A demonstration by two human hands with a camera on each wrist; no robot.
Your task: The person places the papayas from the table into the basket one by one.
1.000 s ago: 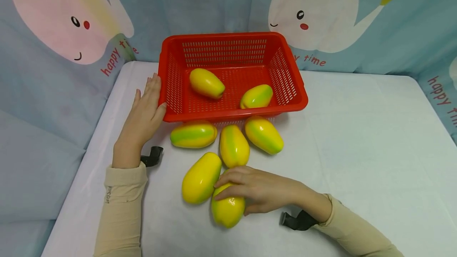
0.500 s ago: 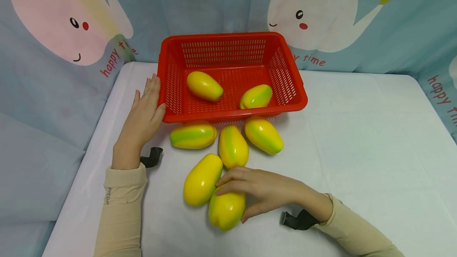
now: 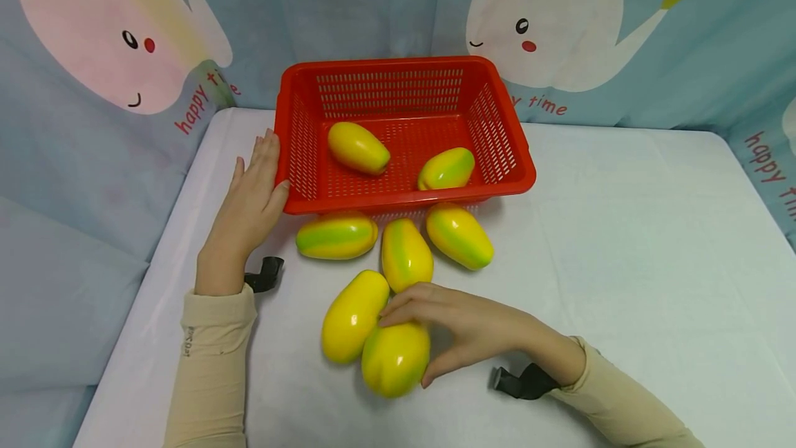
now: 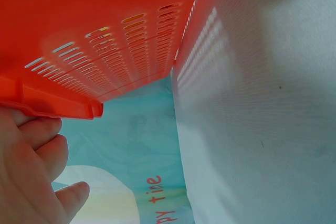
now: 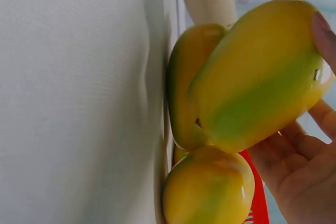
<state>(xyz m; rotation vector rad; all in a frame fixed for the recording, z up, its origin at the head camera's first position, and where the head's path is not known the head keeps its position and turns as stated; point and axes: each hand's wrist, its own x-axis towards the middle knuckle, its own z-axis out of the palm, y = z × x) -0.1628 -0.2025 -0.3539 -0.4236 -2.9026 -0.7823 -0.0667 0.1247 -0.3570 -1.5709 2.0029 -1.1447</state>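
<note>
My right hand (image 3: 463, 323) grips a glossy yellow-green papaya (image 3: 395, 359) near the front, thumb on one side and fingers on the other. In the right wrist view this papaya (image 5: 257, 77) is tilted and looks raised off the white table. Another papaya (image 3: 353, 316) lies right beside it on the left. My left hand (image 3: 244, 209) rests against the left side of the red basket (image 3: 407, 200), fingers extended along its rim. In the left wrist view its fingertips (image 4: 44, 129) touch the rim from below. Inside the basket lie two papayas, one left (image 3: 358, 148) and one right (image 3: 447, 169).
Three more papayas lie in front of the basket: left (image 3: 337, 235), middle (image 3: 407, 254) and right (image 3: 460, 236). The white table (image 3: 634, 247) extends to the right. A printed blue cloth (image 3: 385, 5) hangs behind the basket. Dark wrist cameras sit beneath both wrists.
My right hand has shifted its hold, the thumb moving down to the papaya's near side, and the papaya has turned. The neighbouring papaya has shifted slightly right and nearer. My left hand stays put.
</note>
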